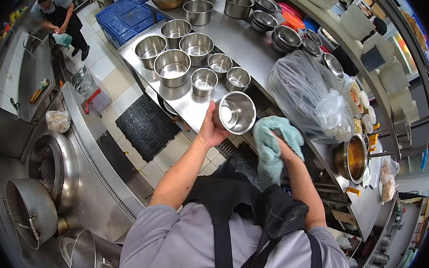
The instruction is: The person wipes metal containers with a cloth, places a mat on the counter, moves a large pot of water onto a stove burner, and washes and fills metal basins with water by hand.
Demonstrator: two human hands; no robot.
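My left hand (212, 127) grips a round stainless steel pot (237, 113) by its side, its open mouth tilted toward me. Beside the pot's right edge, my right hand (282, 148) is wrapped in a pale green cloth (270, 142) that hangs down below it; most of the fingers are hidden under the folds. Just beyond the held pot, several similar steel pots (172, 68) of different sizes stand upright on the metal counter (184, 106). The smaller pots (204, 81) are the nearest ones to my hands.
A large plastic bag (307, 91) lies on the counter to the right, near stacked metal bowls (286, 38). A pan of orange liquid (351, 158) sits closer. Left are a stove (83, 159) and a stockpot (31, 211). A black floor mat (147, 126) lies below; another person (59, 20) stands far left.
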